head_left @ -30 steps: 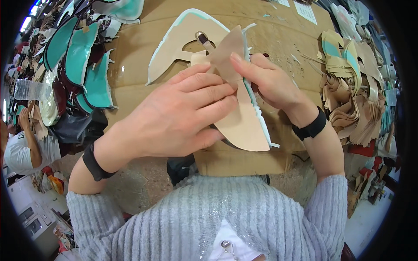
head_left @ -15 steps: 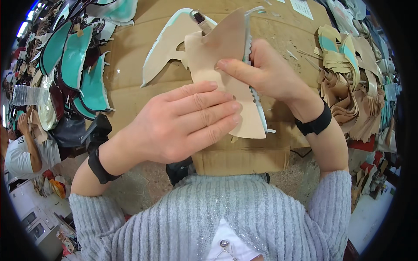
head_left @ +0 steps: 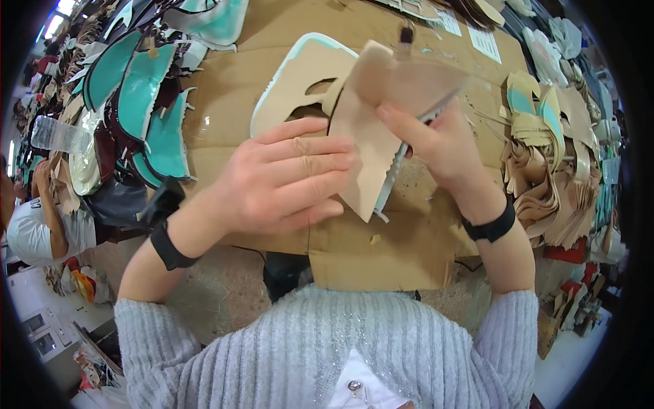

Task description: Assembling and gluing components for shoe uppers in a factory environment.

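Note:
Beige on its near face, a shoe-upper piece (head_left: 364,136) with a serrated grey-white edge is held up over the cardboard-covered table (head_left: 252,54). My right hand (head_left: 446,146) grips its serrated side, the thumb on the beige face and the fingers behind. Flat against its left side lies my left hand (head_left: 272,177), with the fingers stretched out together. A second beige piece (head_left: 293,82) with cut-outs and a white and turquoise border rests behind the left hand, partly covered by the held piece. A small dark-tipped thing (head_left: 407,35) shows just above the held piece.
Turquoise and dark red cut pieces (head_left: 146,95) pile up at the left beside a clear plastic bottle (head_left: 61,135). Stacks of brown and beige pieces (head_left: 535,160) stand on the right. Printed paper (head_left: 485,44) lies at the back. Another person (head_left: 48,225) is at the far left.
The held piece has turned and tilted, its upper corner swinging right and its lower tip left. My right hand has moved right and a little nearer; the left stays flat against the piece.

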Demonstrator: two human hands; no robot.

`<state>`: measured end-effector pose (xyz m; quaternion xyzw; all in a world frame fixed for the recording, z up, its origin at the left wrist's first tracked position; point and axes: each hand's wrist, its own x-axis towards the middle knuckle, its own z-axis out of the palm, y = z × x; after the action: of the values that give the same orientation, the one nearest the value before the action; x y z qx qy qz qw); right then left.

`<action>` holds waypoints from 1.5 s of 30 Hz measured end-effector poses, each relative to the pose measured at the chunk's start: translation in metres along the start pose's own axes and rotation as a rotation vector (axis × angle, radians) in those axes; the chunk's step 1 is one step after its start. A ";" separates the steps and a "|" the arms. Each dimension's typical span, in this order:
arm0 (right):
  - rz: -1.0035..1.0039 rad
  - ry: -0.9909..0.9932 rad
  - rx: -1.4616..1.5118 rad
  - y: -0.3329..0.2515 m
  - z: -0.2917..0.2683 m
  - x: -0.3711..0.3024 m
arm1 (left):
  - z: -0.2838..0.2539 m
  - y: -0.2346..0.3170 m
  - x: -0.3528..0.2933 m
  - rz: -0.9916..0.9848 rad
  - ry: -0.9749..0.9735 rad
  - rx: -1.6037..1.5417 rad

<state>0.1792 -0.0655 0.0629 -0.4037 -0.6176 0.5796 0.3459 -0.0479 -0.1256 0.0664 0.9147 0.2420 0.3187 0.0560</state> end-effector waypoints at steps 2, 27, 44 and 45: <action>0.053 0.024 -0.093 -0.002 0.006 -0.004 | 0.002 0.004 -0.001 -0.101 0.045 -0.107; 0.082 -0.055 0.462 0.004 0.019 -0.015 | 0.020 -0.003 0.030 -0.918 0.288 -0.418; 0.393 -0.176 0.145 0.028 -0.015 -0.013 | 0.029 0.023 0.006 -0.262 -0.051 -0.267; 0.407 -0.136 0.203 0.034 -0.014 -0.015 | 0.030 0.024 0.008 -0.259 -0.051 -0.273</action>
<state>0.2019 -0.0728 0.0310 -0.4431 -0.4839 0.7225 0.2182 -0.0141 -0.1414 0.0537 0.8677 0.3106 0.3154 0.2260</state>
